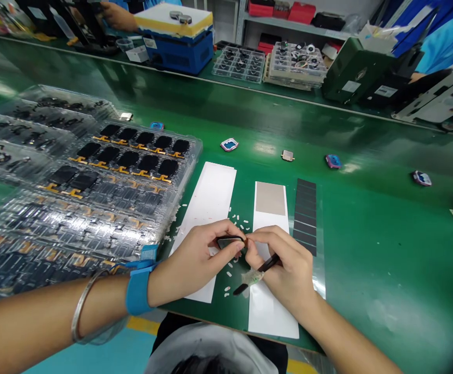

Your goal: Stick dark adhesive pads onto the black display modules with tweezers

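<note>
At the left of a green table (pixel 367 249), a clear tray (pixel 196 150) held black square parts (pixel 128 159). Next came a white sheet (pixel 211 197); near its right edge, the left grip (pixel 203 249) was closed on a small dark piece (pixel 228 241). The right grip (pixel 284 259), curled around a slim dark tool (pixel 269 263), had fingertips pinched at that piece's right end. Farther right lay black rectangles (pixel 305 215).

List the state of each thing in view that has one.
Left hand, gripping the dark part
Right hand, gripping the dark tool
Dark part, held, partly hidden
Dark tool, held
Wristband, worn on left wrist
White sheets, lying flat
Black strip, lying flat
Scraps, scattered
Component tray, holding parts
</note>
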The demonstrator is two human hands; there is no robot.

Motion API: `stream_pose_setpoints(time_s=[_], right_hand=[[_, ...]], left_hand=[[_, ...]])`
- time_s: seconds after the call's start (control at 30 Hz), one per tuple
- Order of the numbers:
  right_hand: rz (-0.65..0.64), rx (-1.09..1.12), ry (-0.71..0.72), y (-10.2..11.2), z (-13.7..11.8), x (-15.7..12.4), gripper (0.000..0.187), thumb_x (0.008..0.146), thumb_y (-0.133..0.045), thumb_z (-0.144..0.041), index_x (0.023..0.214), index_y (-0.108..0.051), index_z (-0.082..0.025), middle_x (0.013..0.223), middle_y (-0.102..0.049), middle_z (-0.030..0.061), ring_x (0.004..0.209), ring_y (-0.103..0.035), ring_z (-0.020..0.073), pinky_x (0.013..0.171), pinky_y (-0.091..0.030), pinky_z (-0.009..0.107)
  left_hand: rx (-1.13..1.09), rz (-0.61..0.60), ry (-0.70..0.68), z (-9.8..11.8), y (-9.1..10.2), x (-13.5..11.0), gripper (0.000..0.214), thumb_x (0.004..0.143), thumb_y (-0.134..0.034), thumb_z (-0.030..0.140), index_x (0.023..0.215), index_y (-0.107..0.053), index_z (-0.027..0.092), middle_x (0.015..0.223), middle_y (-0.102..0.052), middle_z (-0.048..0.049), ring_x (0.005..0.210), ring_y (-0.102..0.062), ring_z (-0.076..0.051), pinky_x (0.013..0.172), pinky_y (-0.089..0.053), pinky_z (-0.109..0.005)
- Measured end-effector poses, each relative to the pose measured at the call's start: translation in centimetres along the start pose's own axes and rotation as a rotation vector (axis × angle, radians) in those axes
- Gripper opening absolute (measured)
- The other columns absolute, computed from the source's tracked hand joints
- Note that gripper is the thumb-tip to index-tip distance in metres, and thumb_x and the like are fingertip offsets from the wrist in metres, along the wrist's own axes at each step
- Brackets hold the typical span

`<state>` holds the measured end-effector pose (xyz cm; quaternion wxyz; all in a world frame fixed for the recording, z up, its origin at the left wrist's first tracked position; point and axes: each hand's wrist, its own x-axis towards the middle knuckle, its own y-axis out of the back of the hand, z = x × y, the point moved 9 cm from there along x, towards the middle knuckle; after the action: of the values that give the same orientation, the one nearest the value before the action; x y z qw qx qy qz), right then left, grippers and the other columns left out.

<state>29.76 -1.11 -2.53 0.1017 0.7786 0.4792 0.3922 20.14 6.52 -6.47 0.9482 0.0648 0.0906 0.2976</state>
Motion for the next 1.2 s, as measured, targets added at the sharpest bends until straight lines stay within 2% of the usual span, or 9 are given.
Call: stream_pose_setpoints(time_s=[0.2, 0.3, 0.37, 0.6, 0.77, 0.9, 0.97, 1.1, 1.2], right_hand=[[-0.084, 0.184, -0.220, -0.2, 2.4, 0.5, 0.008, 0.085, -0.061, -0.016, 0.081, -0.067, -0.018, 0.073, -0.062, -0.0012, 0.046, -0.039, 0.0049, 0.043, -0.033, 0.020], [-0.187, 0.244, -0.315, -1.1, 3.6, 0.1, 0.010, 0.087, -0.060, -0.020, 0.081, -0.067, -0.018, 0.072, -0.060, -0.0020, 0.045, -0.036, 0.0045, 0.042, -0.030, 0.021], [-0.235, 0.241, -0.337, -1.5, 3.9, -0.1, 0.011, 0.089, -0.058, -0.022, 0.084, -0.068, -0.019, 0.072, -0.061, -0.0014, 0.047, -0.039, 0.0055, 0.042, -0.029, 0.021], [-0.063, 0.026, -0.068, -0.3, 1.0, 0.2, 0.015, 0.089, -0.058, -0.012, 0.096, -0.071, -0.016, 0.084, -0.068, 0.0043, 0.064, -0.059, 0.0098, 0.051, -0.041, 0.022], [-0.064, -0.050, -0.036, -1.1, 0.4, -0.2, 0.015, 0.088, -0.060, -0.012, 0.100, -0.070, -0.014, 0.087, -0.069, 0.0061, 0.073, -0.065, 0.0127, 0.057, -0.048, 0.023], [-0.040, -0.076, -0.004, -1.0, 0.1, -0.1, 0.011, 0.087, -0.059, -0.011, 0.093, -0.068, -0.014, 0.083, -0.069, 0.0056, 0.071, -0.064, 0.0127, 0.060, -0.049, 0.024], [-0.042, -0.040, -0.049, -0.8, 0.5, 0.1, 0.010, 0.086, -0.058, -0.011, 0.086, -0.067, -0.015, 0.079, -0.067, 0.0039, 0.067, -0.061, 0.0112, 0.056, -0.046, 0.022], [-0.127, 0.127, -0.267, -0.6, 2.8, 0.3, 0.010, 0.083, -0.057, -0.016, 0.079, -0.066, -0.018, 0.073, -0.063, -0.0002, 0.055, -0.051, 0.0080, 0.048, -0.037, 0.021], [-0.253, 0.244, -0.398, -1.4, 4.5, 0.0, 0.009, 0.079, -0.058, -0.020, 0.075, -0.066, -0.019, 0.075, -0.065, 0.0008, 0.063, -0.058, 0.0112, 0.054, -0.041, 0.022]], left_hand=[[-0.102, -0.001, 0.039, -1.1, 0.2, 0.3, 0.012, 0.096, -0.050, 0.025, 0.086, -0.050, 0.018, 0.079, -0.059, 0.0019, 0.064, -0.053, -0.009, 0.055, -0.042, -0.021], [-0.119, 0.045, 0.028, -1.3, 0.8, 0.6, 0.012, 0.098, -0.046, 0.027, 0.089, -0.048, 0.019, 0.080, -0.059, 0.0018, 0.062, -0.049, -0.009, 0.055, -0.041, -0.022], [-0.141, 0.060, 0.025, -1.4, 1.0, 0.7, 0.013, 0.099, -0.044, 0.028, 0.089, -0.046, 0.019, 0.080, -0.059, 0.0018, 0.060, -0.047, -0.008, 0.055, -0.040, -0.023], [0.027, 0.029, -0.010, -0.7, 0.7, 0.3, 0.010, 0.098, -0.046, 0.026, 0.092, -0.050, 0.019, 0.080, -0.057, 0.0030, 0.067, -0.051, -0.010, 0.058, -0.038, -0.023], [0.126, -0.004, -0.038, -0.1, 0.4, 0.1, 0.009, 0.097, -0.047, 0.026, 0.092, -0.051, 0.020, 0.081, -0.060, 0.0026, 0.077, -0.055, -0.013, 0.064, -0.039, -0.024], [0.211, -0.022, -0.048, 0.4, 0.1, -0.1, 0.008, 0.096, -0.048, 0.024, 0.092, -0.054, 0.020, 0.083, -0.062, 0.0019, 0.076, -0.056, -0.013, 0.064, -0.039, -0.025], [0.222, -0.027, -0.054, 0.5, 0.1, -0.1, 0.009, 0.096, -0.048, 0.024, 0.093, -0.055, 0.019, 0.084, -0.062, 0.0017, 0.076, -0.056, -0.013, 0.064, -0.039, -0.025], [0.113, 0.017, -0.059, 0.1, 0.6, 0.1, 0.011, 0.099, -0.045, 0.028, 0.095, -0.052, 0.020, 0.083, -0.058, 0.0022, 0.078, -0.056, -0.013, 0.068, -0.040, -0.027], [-0.035, 0.058, -0.032, -0.4, 1.1, 0.3, 0.010, 0.100, -0.042, 0.028, 0.096, -0.047, 0.021, 0.080, -0.052, 0.0032, 0.077, -0.054, -0.012, 0.070, -0.040, -0.028]])
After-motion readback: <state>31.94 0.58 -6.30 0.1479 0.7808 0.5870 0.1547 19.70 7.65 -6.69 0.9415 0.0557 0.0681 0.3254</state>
